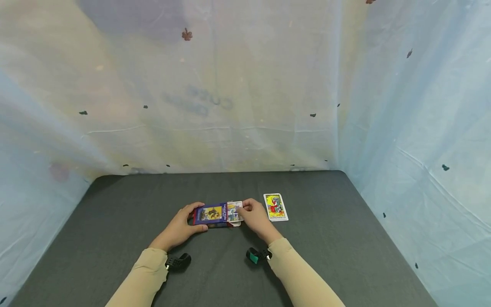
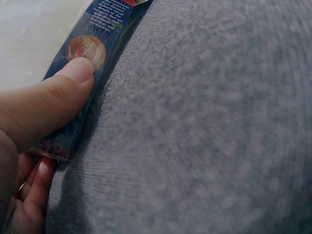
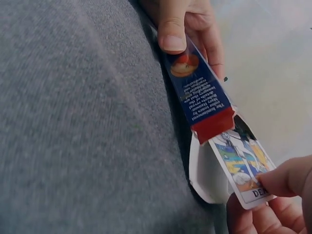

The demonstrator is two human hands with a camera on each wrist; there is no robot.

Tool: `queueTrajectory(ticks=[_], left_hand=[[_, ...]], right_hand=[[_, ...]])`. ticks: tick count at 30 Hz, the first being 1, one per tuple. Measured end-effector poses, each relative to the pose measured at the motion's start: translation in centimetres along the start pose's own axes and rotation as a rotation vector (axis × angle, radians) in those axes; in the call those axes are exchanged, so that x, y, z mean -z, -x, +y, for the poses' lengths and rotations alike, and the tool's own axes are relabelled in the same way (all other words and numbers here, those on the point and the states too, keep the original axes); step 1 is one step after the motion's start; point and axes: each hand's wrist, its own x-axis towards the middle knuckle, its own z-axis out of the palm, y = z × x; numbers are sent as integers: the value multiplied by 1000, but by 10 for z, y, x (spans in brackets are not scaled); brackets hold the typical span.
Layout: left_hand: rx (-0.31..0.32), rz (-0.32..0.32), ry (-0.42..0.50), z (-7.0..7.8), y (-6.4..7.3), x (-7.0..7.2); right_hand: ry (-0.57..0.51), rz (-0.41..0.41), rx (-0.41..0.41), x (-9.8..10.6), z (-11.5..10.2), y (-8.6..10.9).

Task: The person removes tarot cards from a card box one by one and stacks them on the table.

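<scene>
Nearest, the left hand is gripping the blue card box on the grey table, thumb pressing its side. Beside it, the right hand is pinching a card sticking out of the box's open right end. Farther right, a yellow card is lying face up.

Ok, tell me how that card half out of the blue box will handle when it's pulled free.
The card looks thin and flat, so probably light and a bit bendy, though it holds straight where the right hand pinches its end. Its printed face looks glossy, so likely slippery. The left hand grips the blue card box, which should stop it dragging along.
</scene>
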Motion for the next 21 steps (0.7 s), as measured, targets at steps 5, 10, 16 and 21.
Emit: queueTrajectory(ticks=[5, 10, 16, 21], left_hand=[[-7, 5, -11, 0, 0, 0], [-8, 2, -4, 3, 2, 1], [-3, 0, 8, 7, 4, 2], [-2, 1, 7, 8, 3, 1]], right_hand=[[-12, 12, 36, 7, 1, 3], [8, -10, 58, 16, 0, 10], [60, -46, 83, 22, 2, 15], [114, -69, 89, 25, 5, 17]])
